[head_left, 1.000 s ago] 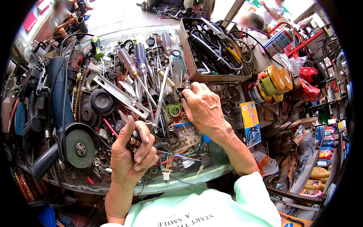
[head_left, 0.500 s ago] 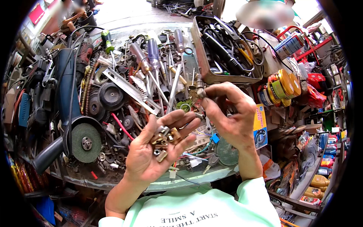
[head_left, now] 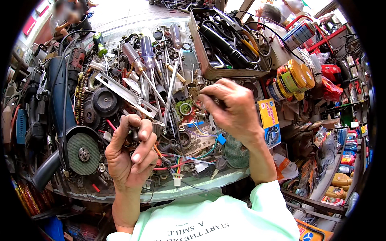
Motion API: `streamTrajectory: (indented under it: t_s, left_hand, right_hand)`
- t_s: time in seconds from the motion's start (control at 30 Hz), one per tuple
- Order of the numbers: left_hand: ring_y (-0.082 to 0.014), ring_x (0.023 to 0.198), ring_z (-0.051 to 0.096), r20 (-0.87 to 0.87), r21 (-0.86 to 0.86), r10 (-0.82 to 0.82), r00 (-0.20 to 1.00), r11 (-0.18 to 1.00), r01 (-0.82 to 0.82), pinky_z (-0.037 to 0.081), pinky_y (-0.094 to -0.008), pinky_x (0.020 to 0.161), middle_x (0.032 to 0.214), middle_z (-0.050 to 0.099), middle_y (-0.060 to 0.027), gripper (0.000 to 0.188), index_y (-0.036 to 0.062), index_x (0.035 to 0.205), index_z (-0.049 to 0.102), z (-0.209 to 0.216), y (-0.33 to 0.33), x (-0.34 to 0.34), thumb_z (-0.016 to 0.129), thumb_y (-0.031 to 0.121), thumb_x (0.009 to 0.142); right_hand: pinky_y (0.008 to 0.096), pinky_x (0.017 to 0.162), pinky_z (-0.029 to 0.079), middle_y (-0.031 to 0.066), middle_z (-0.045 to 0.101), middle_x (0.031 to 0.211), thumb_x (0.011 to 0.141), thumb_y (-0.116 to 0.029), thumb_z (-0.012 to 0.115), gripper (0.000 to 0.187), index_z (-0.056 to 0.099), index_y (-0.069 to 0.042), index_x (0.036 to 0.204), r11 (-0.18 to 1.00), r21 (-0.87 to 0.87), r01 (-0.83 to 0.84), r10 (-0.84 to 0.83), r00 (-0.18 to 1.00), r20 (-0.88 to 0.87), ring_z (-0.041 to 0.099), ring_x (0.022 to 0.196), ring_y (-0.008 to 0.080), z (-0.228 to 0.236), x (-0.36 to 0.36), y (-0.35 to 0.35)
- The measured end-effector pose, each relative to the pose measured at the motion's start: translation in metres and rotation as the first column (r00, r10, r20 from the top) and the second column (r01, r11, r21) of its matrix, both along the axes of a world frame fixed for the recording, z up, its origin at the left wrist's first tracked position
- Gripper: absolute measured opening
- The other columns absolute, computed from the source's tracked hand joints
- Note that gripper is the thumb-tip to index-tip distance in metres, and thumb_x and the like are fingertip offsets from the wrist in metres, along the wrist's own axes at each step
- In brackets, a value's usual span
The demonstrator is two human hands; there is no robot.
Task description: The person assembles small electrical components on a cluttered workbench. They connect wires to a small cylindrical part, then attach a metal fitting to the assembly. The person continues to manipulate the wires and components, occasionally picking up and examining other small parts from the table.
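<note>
My left hand (head_left: 132, 150) is raised over the near part of the bench with its fingers curled in toward the thumb. A small dark piece shows among those fingers; what it is, and whether anything else lies in the palm, I cannot make out. To its right, my right hand (head_left: 235, 110) hovers palm down above the clutter, thumb and forefinger apart with nothing seen between them. Close to those fingertips are small metal parts and a green ring (head_left: 185, 109). A yellow and blue box (head_left: 268, 122) stands beside the right wrist.
An angle grinder (head_left: 82, 154) lies at the left. Several screwdrivers (head_left: 148, 52) and a metal channel (head_left: 120, 92) cover the middle. An open tin (head_left: 237, 73) of tools stands at the far right, near yellow-lidded jars (head_left: 295, 76). People sit in the background.
My left hand, earlier flat with several brass fittings on its palm, has curled up and moved left. My right fingers have parted from a small metal fitting. The view has shifted slightly.
</note>
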State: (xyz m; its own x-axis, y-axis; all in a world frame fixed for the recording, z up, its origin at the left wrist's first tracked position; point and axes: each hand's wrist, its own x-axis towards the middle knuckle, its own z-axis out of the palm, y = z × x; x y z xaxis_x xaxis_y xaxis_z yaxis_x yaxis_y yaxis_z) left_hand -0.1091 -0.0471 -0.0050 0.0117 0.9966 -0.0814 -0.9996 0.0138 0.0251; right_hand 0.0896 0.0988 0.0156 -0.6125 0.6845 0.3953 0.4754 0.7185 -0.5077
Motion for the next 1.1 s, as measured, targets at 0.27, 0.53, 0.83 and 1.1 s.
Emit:
streamTrajectory:
  t_s: [0.27, 0.53, 0.83, 1.1]
  left_hand:
    - [-0.0121, 0.053, 0.044, -0.093, 0.009, -0.029, 0.995, 0.999, 0.03, 0.031, -0.0214, 0.037, 0.087, 0.048, -0.013, 0.033, -0.0031, 0.109, 0.054, -0.004, 0.0, -0.001, 0.041, 0.027, 0.105]
    - [-0.0141, 0.049, 0.043, -0.092, 0.01, -0.033, 0.995, 0.999, 0.034, 0.031, -0.0236, 0.037, 0.08, 0.049, -0.0128, 0.037, -0.0027, 0.107, 0.056, -0.003, 0.001, -0.001, 0.038, 0.029, 0.106]
    - [-0.011, 0.029, 0.035, -0.135, 0.001, -0.049, 0.99, 0.999, 0.05, 0.024, -0.0255, 0.031, 0.054, 0.048, -0.0091, 0.052, -0.0035, 0.1, 0.058, -0.003, 0.001, -0.003, 0.026, 0.037, 0.107]
    - [-0.0117, 0.03, 0.037, -0.154, 0.0, -0.028, 0.988, 1.0, 0.028, 0.024, -0.0262, 0.031, 0.053, 0.049, -0.0105, 0.053, -0.0041, 0.096, 0.057, 0.0, 0.001, -0.006, 0.026, 0.037, 0.107]
  right_hand:
    - [0.0391, 0.063, 0.052, 0.01, 0.061, 0.081, 0.083, -0.015, 0.069, 0.017, 0.068, -0.007, 0.098, 0.996, 0.061, -0.059, 0.032, 0.927, 0.374, 0.065, 0.068, 0.0292, -0.017, -0.014, -0.012]
    - [0.0375, 0.068, 0.052, 0.0128, 0.068, 0.082, 0.079, -0.012, 0.07, 0.013, 0.071, -0.003, 0.088, 0.993, 0.079, 0.09, -0.105, 0.971, 0.216, 0.067, 0.076, 0.0302, 0.001, 0.025, 0.015]
    - [0.039, 0.063, 0.05, 0.0123, 0.066, 0.071, 0.076, -0.019, 0.073, 0.016, 0.068, -0.003, 0.077, 0.989, -0.145, -0.038, 0.081, 0.95, 0.302, 0.066, 0.067, 0.0302, -0.009, 0.019, 0.001]
    - [0.0383, 0.063, 0.051, 0.0124, 0.066, 0.075, 0.079, -0.015, 0.071, 0.013, 0.066, -0.003, 0.08, 1.0, -0.024, 0.013, -0.005, 0.957, 0.291, 0.066, 0.069, 0.0299, -0.011, 0.012, -0.004]
